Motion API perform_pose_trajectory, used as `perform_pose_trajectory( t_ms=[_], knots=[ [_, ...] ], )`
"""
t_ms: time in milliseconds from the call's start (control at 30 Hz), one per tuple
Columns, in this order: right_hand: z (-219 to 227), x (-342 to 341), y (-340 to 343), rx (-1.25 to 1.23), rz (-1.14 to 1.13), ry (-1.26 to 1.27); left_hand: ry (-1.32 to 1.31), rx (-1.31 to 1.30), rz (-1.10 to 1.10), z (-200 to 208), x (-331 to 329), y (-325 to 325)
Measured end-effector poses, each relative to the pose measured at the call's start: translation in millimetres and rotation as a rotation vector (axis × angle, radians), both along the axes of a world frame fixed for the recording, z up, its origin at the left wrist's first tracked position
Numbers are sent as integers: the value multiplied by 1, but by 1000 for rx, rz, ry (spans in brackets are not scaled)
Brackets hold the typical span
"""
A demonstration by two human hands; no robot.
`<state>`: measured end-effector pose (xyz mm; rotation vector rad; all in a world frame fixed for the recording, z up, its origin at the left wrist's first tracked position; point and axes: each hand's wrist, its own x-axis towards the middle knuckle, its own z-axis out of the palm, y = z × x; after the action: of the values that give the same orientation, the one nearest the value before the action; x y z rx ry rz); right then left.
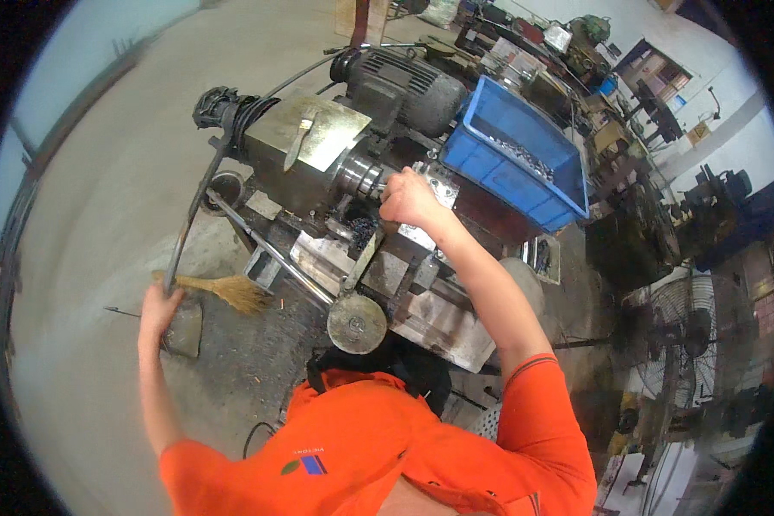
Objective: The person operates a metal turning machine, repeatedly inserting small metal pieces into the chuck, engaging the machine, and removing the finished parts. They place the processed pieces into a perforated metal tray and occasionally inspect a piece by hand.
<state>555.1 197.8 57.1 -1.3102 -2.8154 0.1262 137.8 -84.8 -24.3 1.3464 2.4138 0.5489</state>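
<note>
My left hand point(159, 308) is closed around the lower end of a long dark lever point(195, 211). That lever runs up to the left end of a small metal lathe's headstock point(297, 172). At the lathe's steel chuck point(358, 175), my right hand point(411, 198) has its fingers pinched together. Whatever they hold is hidden behind the hand. Beneath the right hand lies a shiny metal tool block point(419, 236). A paint brush point(298, 144) rests on top of the headstock. Dark metal shavings point(363, 230) lie under the chuck.
A blue plastic crate point(503, 181) with many small metal parts stands behind the lathe, beside a ribbed electric motor point(408, 86). A round metal disc point(357, 324) juts toward me. On the floor at left are a straw broom point(232, 292) and a dustpan point(185, 331). A fan point(681, 340) stands right.
</note>
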Motion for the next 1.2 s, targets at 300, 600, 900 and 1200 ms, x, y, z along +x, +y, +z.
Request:
perform_pose_trajectory(
  t_ms=[300, 600, 900, 1200],
  knots=[
    [-22, -7, 15, -272, -155, 434, 41, 17, 25, 2, 9, 3],
    [-2, -32, 7, -109, -250, 470, 329, -53, 67, 1, 14, 11],
    [-15, -29, 2, 46, -194, 709, 839, -115, -47, -12, -174, 35],
    [-19, -6, -1, 73, -140, 657, 585, -58, 246, 2, -150, 66]
  ],
)
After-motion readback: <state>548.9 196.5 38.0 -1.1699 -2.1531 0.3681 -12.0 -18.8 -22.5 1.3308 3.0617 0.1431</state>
